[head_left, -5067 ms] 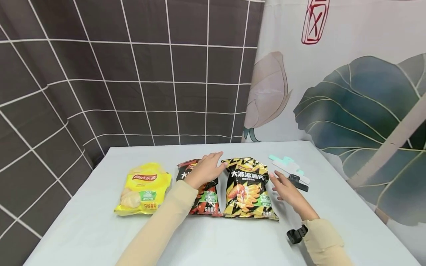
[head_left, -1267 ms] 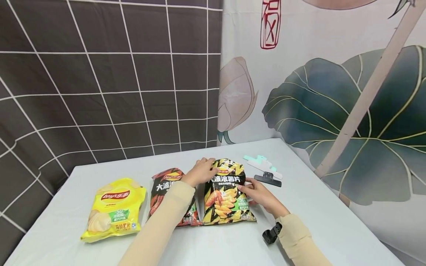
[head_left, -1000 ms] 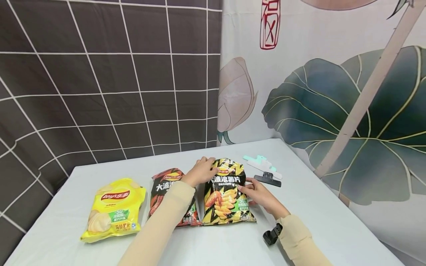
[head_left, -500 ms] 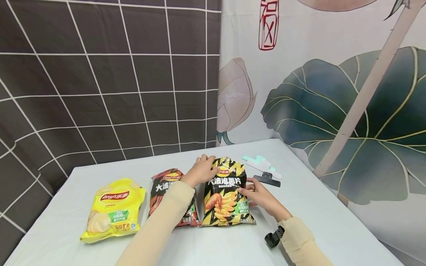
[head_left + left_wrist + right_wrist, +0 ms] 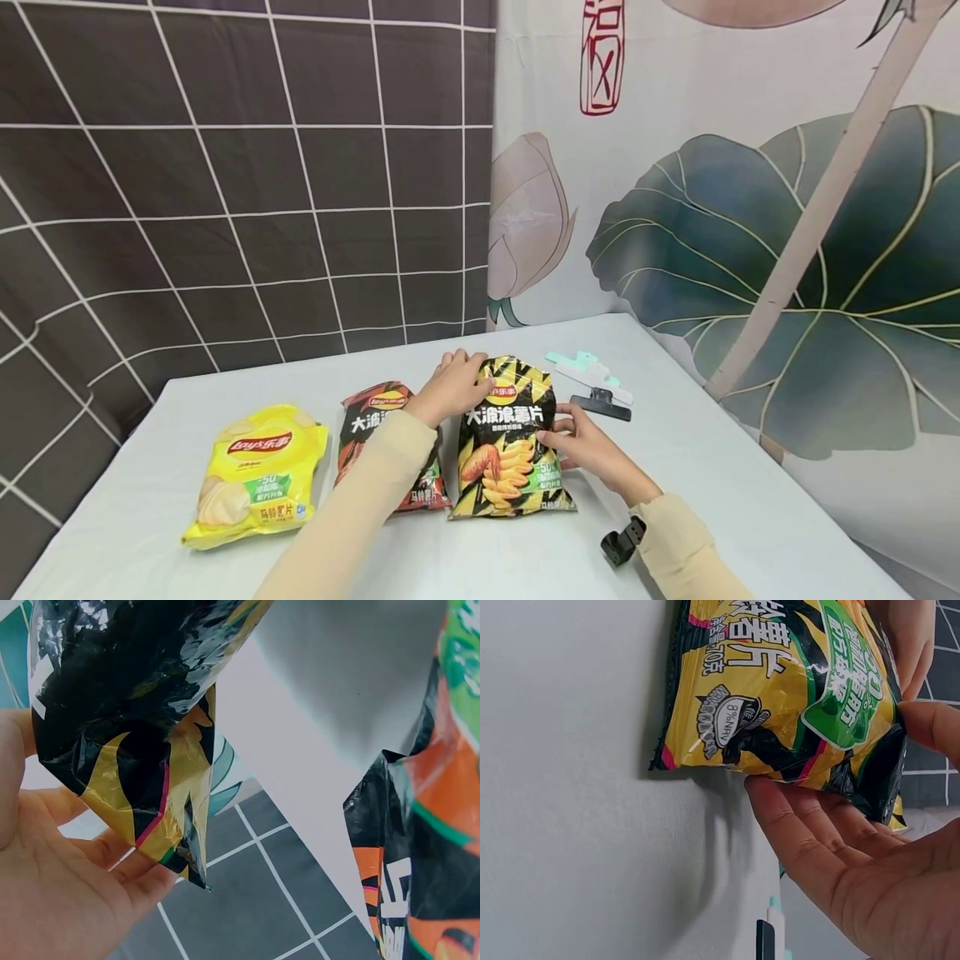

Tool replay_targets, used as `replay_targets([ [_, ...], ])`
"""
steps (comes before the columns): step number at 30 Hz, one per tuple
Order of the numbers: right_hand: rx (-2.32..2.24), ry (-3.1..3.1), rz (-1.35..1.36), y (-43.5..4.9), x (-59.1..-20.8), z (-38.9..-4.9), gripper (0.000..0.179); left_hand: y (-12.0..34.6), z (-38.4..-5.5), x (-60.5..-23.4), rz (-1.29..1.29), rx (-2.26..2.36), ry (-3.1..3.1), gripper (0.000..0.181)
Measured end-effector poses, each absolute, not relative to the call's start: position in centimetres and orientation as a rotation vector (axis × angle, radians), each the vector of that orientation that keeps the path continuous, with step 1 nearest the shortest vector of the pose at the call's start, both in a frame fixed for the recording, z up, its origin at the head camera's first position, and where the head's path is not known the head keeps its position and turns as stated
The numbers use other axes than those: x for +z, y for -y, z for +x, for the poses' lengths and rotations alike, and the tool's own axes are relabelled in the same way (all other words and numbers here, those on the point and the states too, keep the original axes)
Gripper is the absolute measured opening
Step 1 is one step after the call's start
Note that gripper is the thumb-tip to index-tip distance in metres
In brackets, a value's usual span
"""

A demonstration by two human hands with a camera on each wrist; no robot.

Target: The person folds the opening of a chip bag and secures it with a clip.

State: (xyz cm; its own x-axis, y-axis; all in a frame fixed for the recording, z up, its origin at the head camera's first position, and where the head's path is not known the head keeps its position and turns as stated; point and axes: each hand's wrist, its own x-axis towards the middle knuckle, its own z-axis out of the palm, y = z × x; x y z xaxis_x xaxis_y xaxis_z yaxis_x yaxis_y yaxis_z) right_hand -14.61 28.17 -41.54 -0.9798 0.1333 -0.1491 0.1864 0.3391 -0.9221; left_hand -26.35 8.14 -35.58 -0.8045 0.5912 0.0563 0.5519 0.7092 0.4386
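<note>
A black-and-yellow bag of potato chips (image 5: 504,467) leans slightly back on the white table in the head view, held between both hands. My left hand (image 5: 450,389) grips its upper left edge, thumb on the front and fingers behind. At the lower right side, my right hand (image 5: 592,446) pinches the bag with the thumb on the front and fingers behind and under. In the right wrist view the right hand (image 5: 885,892) shows the same hold. A red-and-black chip bag (image 5: 382,402) lies just left, partly covered by my left forearm.
A yellow chip bag (image 5: 255,467) lies farther left. Behind my right hand are a black bag clip (image 5: 602,404) and white-and-mint clips (image 5: 573,362). A dark gridded curtain (image 5: 300,167) and a lotus-print curtain (image 5: 712,225) hang behind the table (image 5: 480,567).
From apart, both hands have closed on the black-and-yellow bag, and the head view has swung right. In the last second the bag's lower edge has shifted slightly toward me.
</note>
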Motion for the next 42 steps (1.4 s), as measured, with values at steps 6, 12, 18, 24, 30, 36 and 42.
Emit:
replay_targets([
  [6, -1.763, -2.526, 0.279, -28.3, -41.6, -14.2, 0.07, -8.2, -26.0, -35.3, 0.967, 0.668, -2.826, 0.055],
  [12, -1.802, -2.508, 0.24, -28.2, -41.7, -13.8, 0.069, -8.1, -25.6, -35.1, 0.998, 0.636, -2.842, 0.055],
  [18, -1.817, -2.5, 0.236, -28.1, -41.9, -13.4, 0.069, -8.0, -25.2, -35.1, 1.026, 0.621, -2.836, 0.054],
  [24, -1.825, -2.497, 0.207, -28.0, -41.9, -13.0, 0.068, -7.8, -25.0, -35.1, 1.035, 0.603, -2.842, 0.055],
  [30, -1.841, -2.496, 0.147, -28.0, -41.5, -12.8, 0.068, -7.7, -24.9, -34.6, 1.085, 0.6, -2.847, 0.054],
  [36, -1.85, -2.492, 0.13, -27.9, -41.4, -12.6, 0.068, -7.5, -24.5, -34.2, 1.103, 0.602, -2.841, 0.053],
  [42, -1.856, -2.491, 0.144, -28.0, -41.7, -12.5, 0.066, -7.5, -24.2, -34.1, 1.105, 0.597, -2.837, 0.053],
])
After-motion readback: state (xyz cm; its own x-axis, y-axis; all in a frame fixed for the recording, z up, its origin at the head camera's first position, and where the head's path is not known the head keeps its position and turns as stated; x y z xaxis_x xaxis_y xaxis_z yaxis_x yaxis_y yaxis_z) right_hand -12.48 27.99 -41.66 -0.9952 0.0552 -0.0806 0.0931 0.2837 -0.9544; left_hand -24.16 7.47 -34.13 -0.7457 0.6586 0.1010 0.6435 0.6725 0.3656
